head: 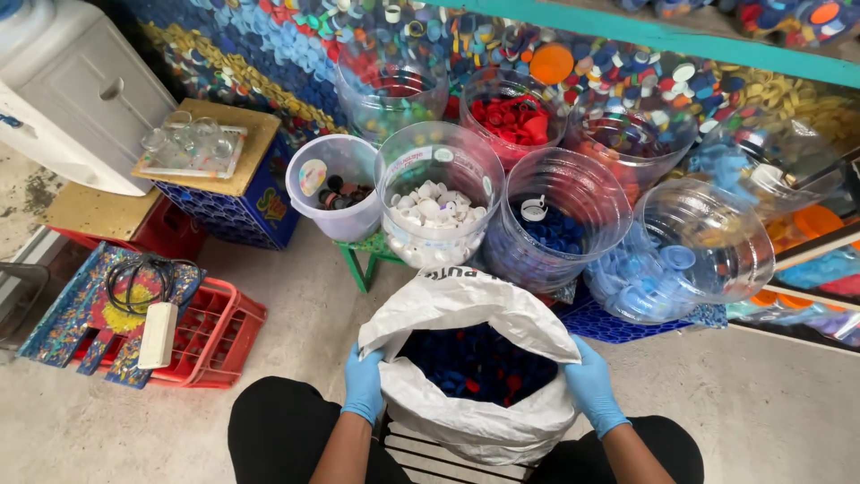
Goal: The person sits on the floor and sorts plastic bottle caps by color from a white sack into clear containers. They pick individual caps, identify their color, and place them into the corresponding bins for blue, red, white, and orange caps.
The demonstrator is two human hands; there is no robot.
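Where the floor runs along the far left, a white cabinet (pixel 81 99) stands beside a wooden-topped blue crate (pixel 224 193) carrying a tray of clear glasses (pixel 190 143). Below them a red crate (pixel 215 336) sits against a painted stool (pixel 85 314), on which a coiled black cable (pixel 134 278) and a white power strip (pixel 159 334) lie.

Nearer the middle, the left hand (pixel 363 385), in a blue glove, is closed on the left rim of a white woven sack (pixel 475 421), fingers curled over the edge. The sack stands open between the person's knees, resting on what looks like a slatted seat, though little of it shows. It is filled mostly with dark blue bottle caps (pixel 475 363), a few red ones among them.

Just behind the sack stand a white bucket (pixel 336 184) of dark caps, then a clear tub of white caps (pixel 434 211), then a clear tub of dark blue caps (pixel 555 224), then a tilted clear tub of light blue caps (pixel 685 255). A tub of red caps (pixel 512 116) sits in the row behind.

The right hand (pixel 591 385), also gloved in blue, grips the sack's right rim, holding the mouth spread wide.

A wall covered in coloured caps (pixel 269 45) runs behind everything.
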